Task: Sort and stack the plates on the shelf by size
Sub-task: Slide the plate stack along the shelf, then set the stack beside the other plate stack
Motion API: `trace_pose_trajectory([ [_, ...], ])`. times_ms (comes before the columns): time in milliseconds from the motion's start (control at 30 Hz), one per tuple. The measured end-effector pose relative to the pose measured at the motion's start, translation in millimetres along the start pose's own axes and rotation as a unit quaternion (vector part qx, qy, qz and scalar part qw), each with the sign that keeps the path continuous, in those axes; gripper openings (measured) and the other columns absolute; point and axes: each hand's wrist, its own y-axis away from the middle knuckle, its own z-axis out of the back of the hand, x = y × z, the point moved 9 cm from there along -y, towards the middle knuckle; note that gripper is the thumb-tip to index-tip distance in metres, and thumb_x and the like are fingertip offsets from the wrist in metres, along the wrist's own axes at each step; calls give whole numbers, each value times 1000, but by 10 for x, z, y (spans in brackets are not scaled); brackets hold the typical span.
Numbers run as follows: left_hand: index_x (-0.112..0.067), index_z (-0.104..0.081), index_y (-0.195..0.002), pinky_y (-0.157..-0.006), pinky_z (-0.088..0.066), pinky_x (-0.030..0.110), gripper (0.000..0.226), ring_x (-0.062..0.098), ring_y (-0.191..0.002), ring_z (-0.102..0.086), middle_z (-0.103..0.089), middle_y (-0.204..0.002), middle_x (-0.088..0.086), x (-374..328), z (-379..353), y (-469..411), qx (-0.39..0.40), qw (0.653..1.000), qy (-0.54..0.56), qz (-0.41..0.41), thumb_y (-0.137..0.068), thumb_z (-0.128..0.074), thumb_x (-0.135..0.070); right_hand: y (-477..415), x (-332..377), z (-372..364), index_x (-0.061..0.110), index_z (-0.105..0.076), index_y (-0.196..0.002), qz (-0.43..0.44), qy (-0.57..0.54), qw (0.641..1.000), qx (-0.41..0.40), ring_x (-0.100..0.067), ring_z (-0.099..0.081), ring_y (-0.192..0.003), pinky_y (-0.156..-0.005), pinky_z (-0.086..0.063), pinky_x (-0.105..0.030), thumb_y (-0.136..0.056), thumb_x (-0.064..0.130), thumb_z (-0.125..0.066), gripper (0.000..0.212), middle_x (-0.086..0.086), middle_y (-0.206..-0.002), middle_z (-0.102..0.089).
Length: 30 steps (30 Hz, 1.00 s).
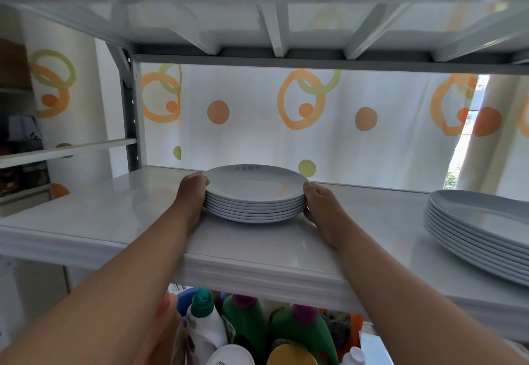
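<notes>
A stack of small white plates point(256, 193) sits on the shelf point(114, 215) at centre. The left hand point(191, 193) grips the stack's edge at 9 o'clock, the right hand point(320, 203) at 3 o'clock. A stack of larger plates point(481, 233) rests well apart, toward 3 o'clock.

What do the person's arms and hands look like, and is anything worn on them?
Both forearms are bare as far as the picture shows: no sleeves reach into view. The left hand and the right hand wear no gloves, and no watch, bracelet or ring can be seen on the parts that show. The fingertips are mostly hidden, so the nails cannot be judged.
</notes>
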Motion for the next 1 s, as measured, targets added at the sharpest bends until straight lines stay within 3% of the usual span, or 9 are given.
trace_pose_trajectory([
  [200,-12,-40,-63,-63,-26,34,21,23,-72,-36,-42,-70,7,-121,26,152,-35,997,-58,-22,-83,-39,-9,109,124,116,16,-38,-58,24,63,996,-62,-21,-40,-66,-66,-35,-34,-94,31,-42,40,-3,-59,-41],
  [267,-2,-58,-87,-79,-37,39,27,33,-93,-51,-60,-97,18,-237,57,252,-60,982,-165,-65,-89,-38,-20,149,138,191,14,-41,-54,18,78,992,-97,-26,-47,-68,-74,-49,-42,-93,27,-42,41,-5,-59,-45],
  [333,-7,-55,-124,-100,-37,40,42,32,-121,-48,-54,-133,15,-404,57,395,-86,957,-252,-114,-92,-37,-27,216,155,252,6,-57,-62,2,71,990,-125,-34,-58,-80,-86,-52,-50,-89,23,-42,35,-11,-69,-60],
  [400,-16,-51,-132,-102,-36,35,43,26,-126,-47,-51,-139,8,-602,-43,571,-90,942,-271,-176,-92,-39,-28,275,202,305,-3,-65,-78,2,66,987,-148,-37,-62,-90,-86,-52,-52,-87,20,-42,33,-18,-83,-67],
  [533,-20,-53,-129,-96,-37,29,39,21,-120,-52,-54,-135,4,-837,-428,868,-60,934,-274,-222,-93,-41,-26,431,357,428,-6,-63,-90,41,77,983,-163,-38,-63,-88,-79,-50,-38,-90,19,-41,33,-18,-82,-66],
  [700,-17,-56,-125,-92,-35,23,35,18,-116,-54,-59,-130,3,-949,-1151,1256,16,947,-209,-242,-94,-41,-22,701,545,775,8,-66,-99,80,93,975,-187,-28,-62,-92,-87,-49,-38,-92,18,-40,29,-10,-93,-69],
  [833,-18,-56,-124,-89,-32,23,36,18,-117,-50,-59,-125,-1,-879,-1786,1559,87,968,-149,-185,-94,-38,-25,972,750,1185,13,-67,-102,130,109,960,-223,-19,-63,-93,-86,-49,-30,-90,17,-42,28,-3,-94,-70],
  [900,-20,-62,-101,-75,-35,27,26,19,-91,-51,-58,-92,-2,-785,-2107,1703,137,973,-115,-148,-94,-39,-28,1141,858,1476,11,-69,-95,165,120,942,-267,-15,-63,-85,-78,-48,-19,-90,15,-45,25,-1,-85,-70],
  [1000,-19,-34,-61,-54,-25,30,29,17,-62,-30,-32,-61,-4,-661,-2507,1923,195,968,-94,-128,-88,-40,-26,1359,941,1960,8,-70,-90,183,158,911,-335,-10,-57,-74,-62,-35,2,-90,14,-48,23,3,-77,-65],
])
